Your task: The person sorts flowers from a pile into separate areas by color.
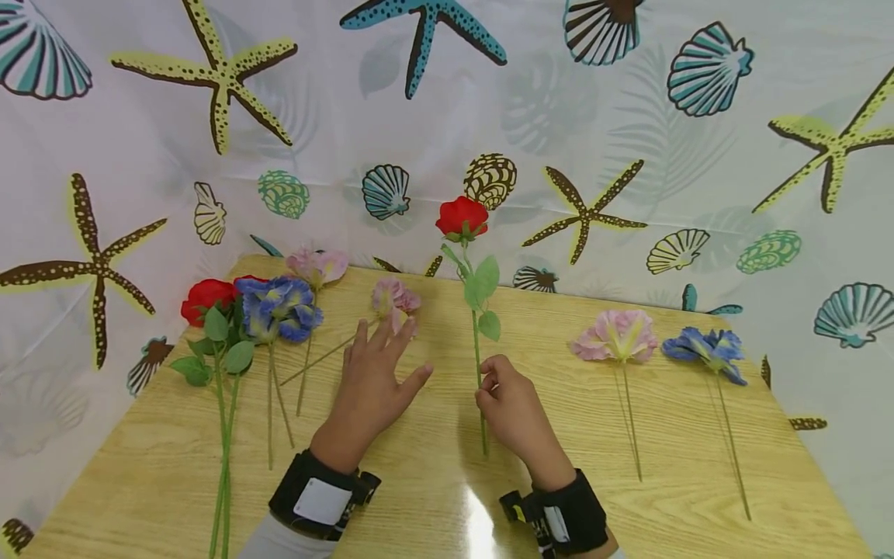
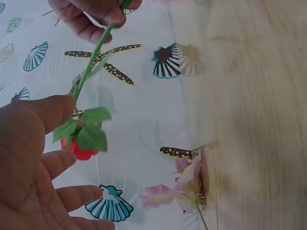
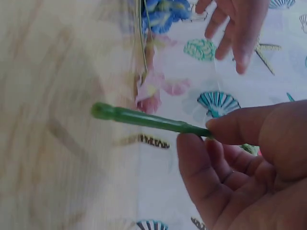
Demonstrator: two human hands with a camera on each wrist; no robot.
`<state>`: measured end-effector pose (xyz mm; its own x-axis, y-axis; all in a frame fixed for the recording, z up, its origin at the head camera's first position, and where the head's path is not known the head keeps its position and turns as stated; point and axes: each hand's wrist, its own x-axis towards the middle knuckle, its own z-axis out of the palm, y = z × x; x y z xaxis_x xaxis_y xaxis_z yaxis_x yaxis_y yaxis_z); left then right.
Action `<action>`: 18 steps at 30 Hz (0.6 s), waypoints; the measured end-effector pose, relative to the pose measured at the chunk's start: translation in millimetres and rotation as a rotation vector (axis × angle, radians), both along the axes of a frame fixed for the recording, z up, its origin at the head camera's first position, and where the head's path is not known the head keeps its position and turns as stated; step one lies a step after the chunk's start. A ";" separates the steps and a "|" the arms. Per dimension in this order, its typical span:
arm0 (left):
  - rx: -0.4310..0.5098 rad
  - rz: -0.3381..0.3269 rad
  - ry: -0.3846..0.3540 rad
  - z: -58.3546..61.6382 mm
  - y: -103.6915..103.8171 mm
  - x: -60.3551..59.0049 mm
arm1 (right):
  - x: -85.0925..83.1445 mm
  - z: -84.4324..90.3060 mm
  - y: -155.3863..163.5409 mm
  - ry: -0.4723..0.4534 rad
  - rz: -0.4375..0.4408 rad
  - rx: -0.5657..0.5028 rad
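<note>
My right hand (image 1: 513, 404) pinches the green stem of a red artificial rose (image 1: 462, 217) between thumb and fingers, low on the stem. The rose stands upright above the table, bloom at the top and leaves below it. In the right wrist view the cut end of the stem (image 3: 144, 119) sticks out past the fingertips. My left hand (image 1: 373, 380) is spread to the left of the rose, fingers straight and holding nothing. Beyond its fingertips lies a pink flower (image 1: 394, 299), partly overlapped by them in the head view.
At the left lie red roses (image 1: 209, 301), blue flowers (image 1: 275, 307) and another pink flower (image 1: 317, 266). A pink flower (image 1: 618, 335) and a blue flower (image 1: 708, 351) lie apart at the right. Behind the wooden table (image 1: 559, 481) hangs a shell-patterned cloth (image 1: 447, 132).
</note>
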<state>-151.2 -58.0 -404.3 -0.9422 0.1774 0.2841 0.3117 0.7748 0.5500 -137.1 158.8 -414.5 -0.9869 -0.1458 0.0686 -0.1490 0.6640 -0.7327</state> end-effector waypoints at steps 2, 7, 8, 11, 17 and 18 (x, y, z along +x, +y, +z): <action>-0.032 0.009 -0.013 -2.4 -1.0 -0.7 | -2.0 0.7 8.2 -0.044 -0.004 0.013; -0.081 0.023 -0.018 -6.5 -3.9 -3.4 | -5.1 3.9 33.1 -0.153 -0.027 0.072; -0.085 0.027 -0.016 -7.0 -5.2 -4.1 | -5.5 4.7 38.4 -0.166 -0.030 0.089; -0.104 0.052 -0.020 -9.2 -10.9 -6.7 | -5.3 7.0 52.9 -0.181 -0.030 0.160; -0.131 0.115 -0.069 -14.1 -27.4 -11.7 | -3.5 8.8 73.2 -0.230 -0.052 0.290; -0.134 0.123 -0.080 -14.8 -30.1 -12.3 | -3.3 8.8 75.5 -0.243 -0.057 0.302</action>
